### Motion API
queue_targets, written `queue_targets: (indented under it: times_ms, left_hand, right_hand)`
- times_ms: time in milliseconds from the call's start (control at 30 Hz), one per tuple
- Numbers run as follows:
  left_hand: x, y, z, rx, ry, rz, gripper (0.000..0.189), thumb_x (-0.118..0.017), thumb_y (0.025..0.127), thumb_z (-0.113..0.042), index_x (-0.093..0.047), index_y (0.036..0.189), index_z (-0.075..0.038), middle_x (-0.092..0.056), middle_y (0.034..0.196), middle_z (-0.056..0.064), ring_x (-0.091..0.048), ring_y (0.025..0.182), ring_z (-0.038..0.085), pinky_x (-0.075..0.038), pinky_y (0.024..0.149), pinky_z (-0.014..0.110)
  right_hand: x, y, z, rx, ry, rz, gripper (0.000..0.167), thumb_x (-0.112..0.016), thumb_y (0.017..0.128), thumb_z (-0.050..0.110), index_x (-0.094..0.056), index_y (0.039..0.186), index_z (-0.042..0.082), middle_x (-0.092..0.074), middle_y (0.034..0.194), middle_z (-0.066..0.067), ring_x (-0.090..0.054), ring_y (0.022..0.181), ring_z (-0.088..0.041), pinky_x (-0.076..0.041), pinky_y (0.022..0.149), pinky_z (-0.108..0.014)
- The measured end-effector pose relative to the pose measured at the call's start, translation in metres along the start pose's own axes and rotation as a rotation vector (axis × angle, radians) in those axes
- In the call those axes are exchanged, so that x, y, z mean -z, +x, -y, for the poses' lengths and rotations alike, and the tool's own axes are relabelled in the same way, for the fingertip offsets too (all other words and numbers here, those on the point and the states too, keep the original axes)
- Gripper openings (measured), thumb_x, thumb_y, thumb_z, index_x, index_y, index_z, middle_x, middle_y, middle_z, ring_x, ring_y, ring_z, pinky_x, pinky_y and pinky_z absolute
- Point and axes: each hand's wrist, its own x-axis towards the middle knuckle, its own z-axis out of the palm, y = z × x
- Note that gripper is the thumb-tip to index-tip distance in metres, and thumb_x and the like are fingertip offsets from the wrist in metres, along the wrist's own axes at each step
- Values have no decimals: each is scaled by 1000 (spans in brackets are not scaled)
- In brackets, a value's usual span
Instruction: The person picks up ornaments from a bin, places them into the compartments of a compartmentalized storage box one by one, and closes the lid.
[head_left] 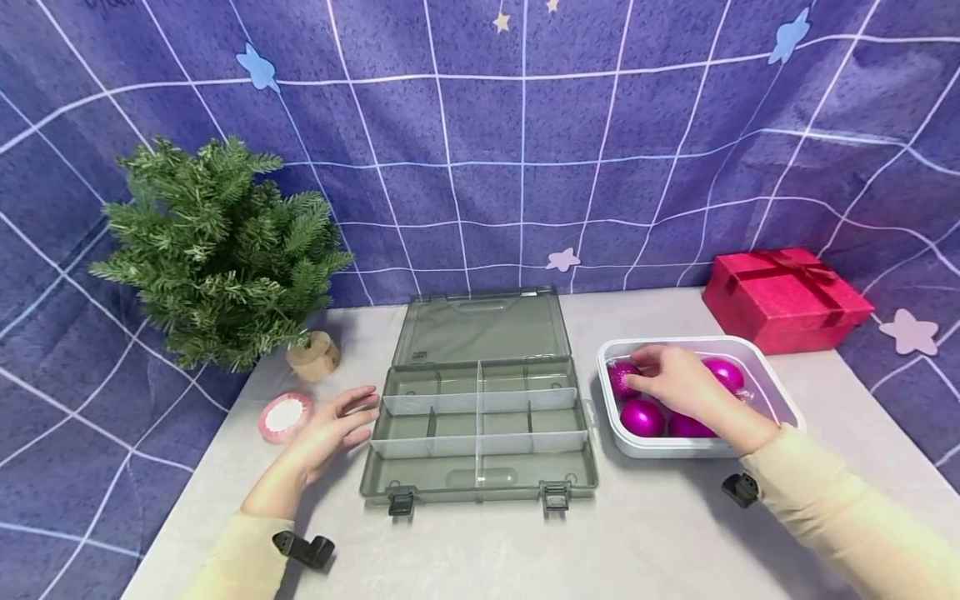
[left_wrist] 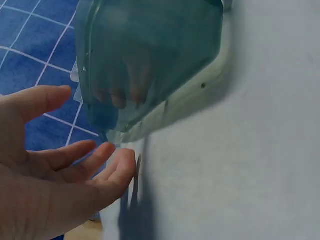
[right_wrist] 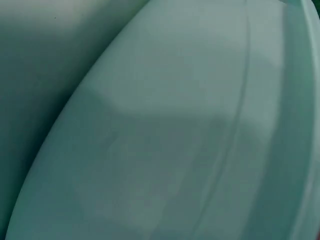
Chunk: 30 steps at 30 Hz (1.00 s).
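Observation:
My right hand (head_left: 678, 382) reaches into a white plastic tub (head_left: 675, 450), its thumb and fingers pinching a glittery magenta Christmas bauble (head_left: 619, 380) at the left end. A smooth magenta bauble (head_left: 642, 418) lies just in front, and another bauble (head_left: 723, 375) shows behind the hand. The right wrist view holds only the tub's pale wall (right_wrist: 165, 125). Beside the left edge of a grey see-through compartment box (head_left: 480, 492), my left hand (head_left: 330, 432) holds nothing, fingers loosely bent. In the left wrist view the box's side (left_wrist: 155, 60) stands close to those fingertips.
The box's lid (head_left: 483, 329) lies open toward the back, and thin dividers split the base. A small artificial fir tree (head_left: 225, 250) on a wooden stump stands at the back left, with a pink ribbon roll (head_left: 286, 417) before it. A red gift box (head_left: 783, 300) sits back right.

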Motion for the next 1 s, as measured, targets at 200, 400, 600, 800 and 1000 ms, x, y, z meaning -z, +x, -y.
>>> queue_targets:
  times_ms: [200,400,600,800,1000]
  left_hand:
    - [-1,-2,6,15,-19,32,67,-59,101,-10,-27,158,5,-29,160,28,-37,140,38,-47,97,29]
    - [-3,-1,5,-6,-22,48,65,-56,102,-7,-26,157,8,-25,160,30,-36,140,39,-47,98,29]
    - [-5,1,3,-2,-20,41,65,-54,100,-3,-26,158,6,-25,160,30,-38,137,40,-47,97,34]
    - [-5,1,3,-7,-18,46,66,-53,98,-2,-24,158,7,-25,160,30,-35,139,43,-42,104,46]
    - [-6,1,2,-13,-16,51,67,-52,98,-2,-24,158,6,-23,161,30,-33,140,45,-39,106,52]
  right_hand:
    - [-12,6,-4,37,-86,-23,43,-82,83,17,-70,112,-12,-73,103,-23,-68,100,-41,-50,90,-55]
    - [-15,7,-7,33,-82,-56,39,-84,78,12,-70,108,-10,-73,96,-21,-69,93,-38,-52,85,-53]
    - [-10,3,-7,18,-62,-74,38,-83,79,13,-71,108,-8,-74,96,-20,-69,95,-39,-51,86,-53]
    - [4,1,2,-17,-38,-87,40,-81,82,14,-69,114,-6,-73,101,-22,-69,96,-38,-50,85,-53]
    - [16,3,22,-3,13,-136,41,-79,84,12,-67,119,-6,-72,106,-25,-70,97,-40,-51,86,-54]
